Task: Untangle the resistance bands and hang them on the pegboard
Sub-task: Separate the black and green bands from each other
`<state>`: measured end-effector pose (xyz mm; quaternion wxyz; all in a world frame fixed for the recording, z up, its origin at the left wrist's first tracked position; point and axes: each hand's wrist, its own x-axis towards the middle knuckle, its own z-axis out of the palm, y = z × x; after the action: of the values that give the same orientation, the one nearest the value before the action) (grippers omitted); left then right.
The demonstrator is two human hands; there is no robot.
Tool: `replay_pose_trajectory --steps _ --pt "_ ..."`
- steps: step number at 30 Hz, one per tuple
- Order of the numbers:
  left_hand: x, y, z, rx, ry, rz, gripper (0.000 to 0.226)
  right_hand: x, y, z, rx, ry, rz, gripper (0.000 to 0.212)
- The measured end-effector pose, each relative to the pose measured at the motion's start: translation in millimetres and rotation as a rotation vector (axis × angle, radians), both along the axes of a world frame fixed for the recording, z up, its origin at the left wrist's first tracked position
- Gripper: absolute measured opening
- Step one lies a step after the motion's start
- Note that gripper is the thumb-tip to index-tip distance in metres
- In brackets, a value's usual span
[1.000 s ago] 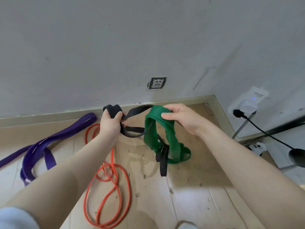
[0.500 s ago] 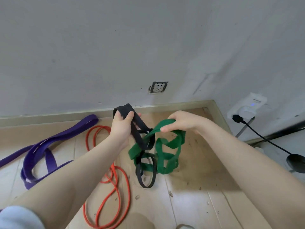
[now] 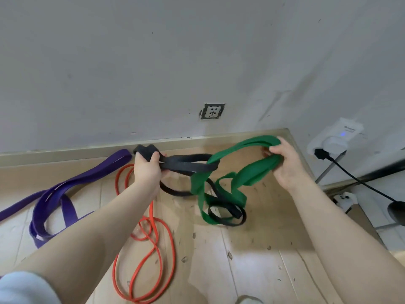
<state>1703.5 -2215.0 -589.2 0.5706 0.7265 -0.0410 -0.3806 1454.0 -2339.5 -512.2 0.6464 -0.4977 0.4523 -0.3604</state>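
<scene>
My left hand [image 3: 147, 170] grips one end of a black resistance band [image 3: 186, 164] above the wooden floor. A green band [image 3: 245, 174] is looped through the black one near the middle, and my right hand [image 3: 285, 163] grips its upper folds. Both bands hang twisted together in loose loops below my hands. A purple band [image 3: 65, 191] lies coiled on the floor at the left. A thin orange band [image 3: 153, 238] lies in loops under my left forearm. No pegboard is in view.
A grey wall with a socket [image 3: 212, 111] stands behind, with a skirting board [image 3: 65, 153] along the floor. At the right a white plug adapter [image 3: 337, 139] holds a black cable [image 3: 361, 181]. A white power strip [image 3: 346, 199] lies on the floor.
My hands have moved apart, left hand leftward and right hand to the right. The black and green bands are now stretched out between them, with their loops hanging lower.
</scene>
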Motion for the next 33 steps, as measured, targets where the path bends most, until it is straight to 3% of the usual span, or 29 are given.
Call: replay_pose_trajectory --steps 4,8,10,12,14,16,18,20,21,23,28,33 --pt "-3 -4 -1 -0.128 -0.002 0.025 0.041 -42 3 -81 -0.004 0.849 0.22 0.015" --pt "-22 0 -23 -0.131 -0.025 -0.053 0.021 -48 4 -139 -0.134 1.361 0.296 0.035" --pt "-27 -4 -29 -0.124 -0.041 -0.086 0.015 -43 0 -154 -0.233 1.725 0.447 0.042" --pt "-29 -12 -34 -0.143 -0.037 -0.122 0.017 -30 -2 -162 -0.162 1.96 0.652 0.056" --pt "-32 -19 -42 -0.166 -0.014 -0.145 0.019 -11 -1 -166 -0.138 1.917 0.762 0.08" --pt "-37 -23 -48 -0.162 -0.01 -0.159 0.02 14 4 -165 -0.328 1.641 0.737 0.092" --pt "-38 -24 -55 -0.159 0.006 -0.135 0.021 41 11 -162 -0.549 1.284 0.628 0.081" --pt "-35 -20 -60 -0.172 0.023 -0.104 0.023 68 17 -164 -0.536 0.937 0.604 0.055" --pt "-33 -17 -62 -0.18 0.022 -0.095 0.023 80 18 -170 -0.545 0.874 0.629 0.045" --pt "-27 -12 -65 -0.196 0.024 -0.079 0.022 99 21 -187 -0.618 0.912 0.698 0.038" --pt "-23 2 -64 -0.236 0.07 -0.022 0.023 126 32 -220 -0.564 0.959 0.849 0.052" --pt "-10 23 -68 -0.123 -0.074 0.014 0.019 108 29 -225 -0.653 1.187 1.142 0.053"
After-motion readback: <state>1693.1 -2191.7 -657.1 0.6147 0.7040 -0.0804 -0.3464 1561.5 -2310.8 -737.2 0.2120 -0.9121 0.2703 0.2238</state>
